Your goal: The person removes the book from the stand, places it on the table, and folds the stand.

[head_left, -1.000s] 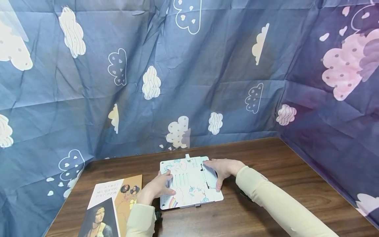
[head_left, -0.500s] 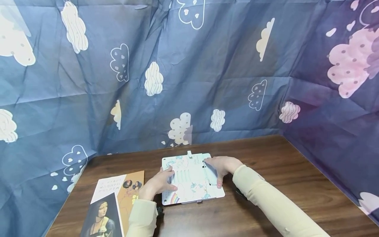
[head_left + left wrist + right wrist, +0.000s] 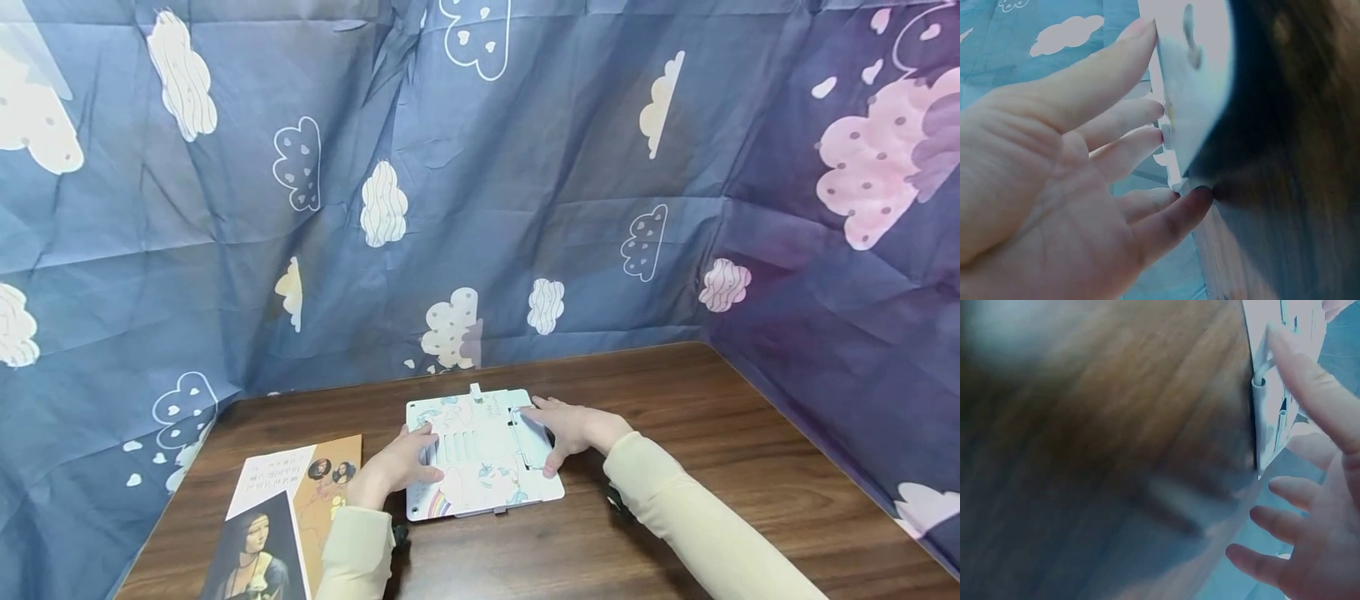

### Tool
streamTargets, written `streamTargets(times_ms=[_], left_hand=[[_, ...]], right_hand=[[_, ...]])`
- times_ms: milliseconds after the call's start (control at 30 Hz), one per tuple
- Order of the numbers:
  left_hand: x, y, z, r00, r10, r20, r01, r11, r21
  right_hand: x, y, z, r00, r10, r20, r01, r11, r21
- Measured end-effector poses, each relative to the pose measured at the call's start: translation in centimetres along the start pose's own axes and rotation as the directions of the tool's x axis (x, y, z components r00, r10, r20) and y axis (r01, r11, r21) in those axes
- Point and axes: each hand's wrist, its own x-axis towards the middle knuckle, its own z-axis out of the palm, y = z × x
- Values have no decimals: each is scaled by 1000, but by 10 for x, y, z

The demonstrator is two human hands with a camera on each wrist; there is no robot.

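Observation:
A white book stand [image 3: 480, 467] with a unicorn and rainbow print lies flat on the wooden table, back side up. My left hand [image 3: 401, 458] reaches over its left side. In the left wrist view, thumb and fingertips touch the edge of the stand [image 3: 1194, 81], fingers only slightly bent. Spread over the right end is my right hand [image 3: 573, 429], its thumb by the near right corner and one finger close to a wire piece. In the right wrist view the thumb [image 3: 1310, 381] lies at the stand [image 3: 1263, 419], while the other fingers extend apart, holding nothing.
To the left lies a book [image 3: 288, 517] with a portrait on its cover, partly overlapped by the left sleeve. A blue cloud-patterned cloth [image 3: 450, 208] hangs behind the brown table [image 3: 637, 392] and along its right side.
The right hand's fingers have spread and shifted slightly right, uncovering more of the wire piece. The left hand stays on the stand's left side; the head view has shifted slightly.

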Motion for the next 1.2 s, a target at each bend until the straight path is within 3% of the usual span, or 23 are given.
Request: streamTargets(times_ms=[233, 533, 867, 1200], left_hand=[[-4, -4, -2, 1000, 23, 3, -23, 999, 25], [-6, -4, -5, 1000, 4, 1, -4, 999, 38], [-6, -5, -4, 1000, -17, 3, 17, 999, 40], [-6, -5, -4, 1000, -8, 11, 7, 999, 37]], right_hand=[[-8, -5, -6, 997, -37, -75, 39, 999, 26], [2, -15, -5, 981, -144, -130, 150, 988, 41], [38, -24, 7, 953, -203, -227, 212, 977, 15], [77, -36, 12, 958, -169, -230, 164, 986, -38]])
